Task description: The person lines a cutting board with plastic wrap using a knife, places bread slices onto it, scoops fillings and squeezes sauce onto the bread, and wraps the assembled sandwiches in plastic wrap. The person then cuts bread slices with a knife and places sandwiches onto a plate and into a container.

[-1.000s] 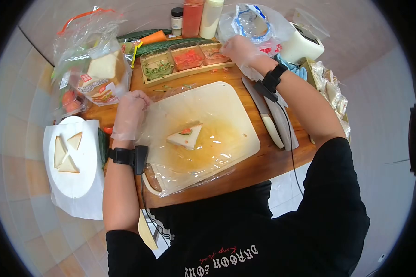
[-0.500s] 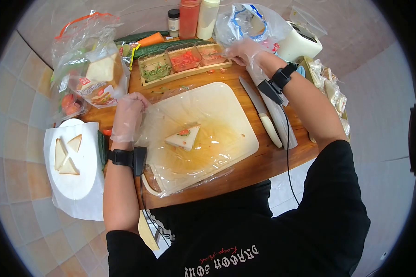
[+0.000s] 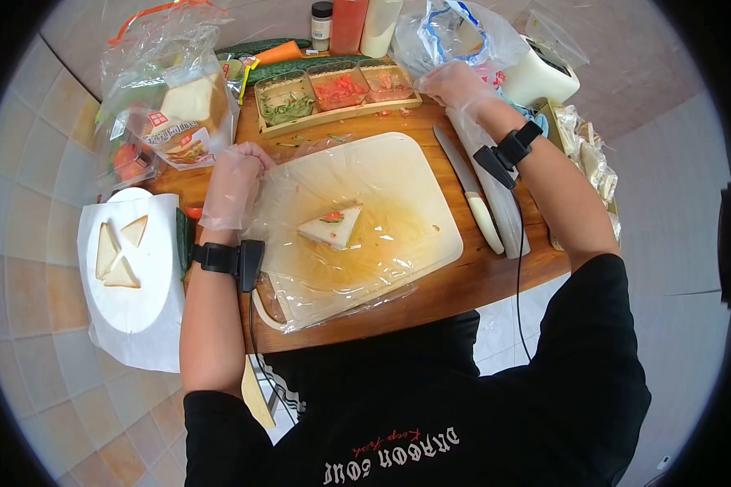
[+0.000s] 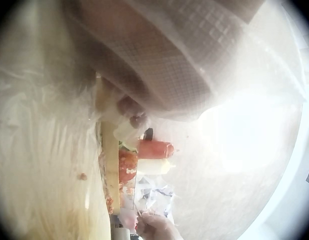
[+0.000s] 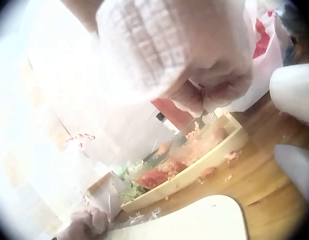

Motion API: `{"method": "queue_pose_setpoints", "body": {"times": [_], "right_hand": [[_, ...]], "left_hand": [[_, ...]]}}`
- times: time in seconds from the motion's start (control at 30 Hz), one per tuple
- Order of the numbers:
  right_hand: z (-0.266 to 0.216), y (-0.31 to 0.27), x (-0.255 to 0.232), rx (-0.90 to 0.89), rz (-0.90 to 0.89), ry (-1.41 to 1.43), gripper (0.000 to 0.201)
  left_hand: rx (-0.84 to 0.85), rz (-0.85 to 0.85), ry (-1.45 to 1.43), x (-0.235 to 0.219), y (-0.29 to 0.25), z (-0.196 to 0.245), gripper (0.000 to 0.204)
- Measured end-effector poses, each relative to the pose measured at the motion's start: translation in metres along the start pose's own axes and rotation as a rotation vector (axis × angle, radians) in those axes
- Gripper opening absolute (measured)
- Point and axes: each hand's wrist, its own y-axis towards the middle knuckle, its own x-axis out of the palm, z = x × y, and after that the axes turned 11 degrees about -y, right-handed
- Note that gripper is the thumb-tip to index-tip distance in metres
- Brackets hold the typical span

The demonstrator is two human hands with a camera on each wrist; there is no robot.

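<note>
My gloved left hand (image 3: pixel 237 180) grips the upper left edge of a clear plastic film (image 3: pixel 280 203) with curled fingers. The film lies over a cream cutting board (image 3: pixel 439 199). A triangular sandwich piece (image 3: pixel 331 226), topped with red and green bits, sits on the film. My gloved right hand (image 3: pixel 460 91) is at the right end of a tray (image 3: pixel 300 126) of filling tubs. Its fingers pinch a thin, handle-like piece (image 5: pixel 202 111) above the end tub (image 3: pixel 388 81) of pinkish filling; I cannot tell its kind.
A knife (image 3: pixel 479 211) lies right of the board. Triangular bread slices (image 3: pixel 107 252) lie on a white paper-covered plate (image 3: pixel 142 312) at left. Behind stand bagged bread (image 3: pixel 191 114), sauce bottles (image 3: pixel 380 28) and a plastic bag (image 3: pixel 495 49). Wrapped pieces (image 3: pixel 589 162) fill a box at right.
My right hand has come back from over the end tub to the tray's right end. My left hand stays at the film's edge, and the sandwich piece keeps its place.
</note>
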Motion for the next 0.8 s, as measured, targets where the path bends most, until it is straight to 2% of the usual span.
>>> {"method": "queue_pose_setpoints", "body": {"times": [0.03, 0.1, 0.23, 0.3, 0.33, 0.4, 0.43, 0.5, 0.53, 0.57, 0.6, 0.67, 0.73, 0.8], "right_hand": [[0.001, 0.0, 0.004, 0.0, 0.0, 0.0, 0.017], [0.005, 0.0, 0.012, -0.071, 0.131, -0.013, 0.021], [-0.003, -0.004, 0.003, -0.091, 0.113, 0.104, 0.02], [0.006, 0.002, 0.012, 0.064, 0.018, 0.429, 0.027], [0.016, 0.007, 0.018, 0.063, 0.018, 0.429, 0.027], [0.036, 0.016, 0.027, -0.219, -0.008, 0.312, 0.032], [0.031, 0.012, 0.025, -0.22, -0.009, 0.312, 0.032], [0.013, 0.0, 0.014, 0.231, -0.123, 0.944, 0.035], [0.017, -0.004, 0.008, 0.221, -0.137, 0.944, 0.035], [0.025, -0.009, 0.005, 0.148, -0.13, 0.8, 0.023], [0.02, -0.01, 0.004, 0.066, -0.131, 0.666, 0.012], [-0.048, -0.057, -0.034, 0.16, 0.011, 1.162, 0.009], [-0.049, -0.072, -0.034, 0.02, -0.172, 1.117, 0.01], [-0.085, -0.105, -0.031, 0.063, -0.178, 1.163, 0.015]], "left_hand": [[0.0, 0.0, 0.0, 0.0, -0.001, 0.001, 0.022], [-0.004, -0.014, 0.014, 0.0, -0.001, 0.003, 0.022], [0.029, -0.026, -0.016, -0.002, 0.003, -0.006, 0.022], [0.052, -0.029, -0.021, -0.003, 0.003, -0.008, 0.023], [0.051, -0.029, -0.02, -0.003, 0.002, -0.006, 0.023], [0.021, -0.018, 0.015, -0.001, 0.0, 0.0, 0.022], [0.02, -0.017, 0.015, -0.001, 0.0, -0.002, 0.022], [0.029, -0.023, -0.106, -0.001, 0.001, -0.008, 0.022], [0.019, -0.009, -0.107, -0.001, 0.002, -0.006, 0.022], [0.121, -0.024, 0.025, 0.0, 0.002, -0.003, 0.022], [0.205, -0.037, 0.165, -0.003, -0.002, -0.003, 0.022], [0.121, -0.01, 0.101, -0.004, -0.001, -0.007, 0.023], [0.064, -0.007, 0.02, -0.003, -0.002, -0.006, 0.024], [0.053, -0.04, 0.133, -0.001, -0.002, 0.002, 0.026]]}}
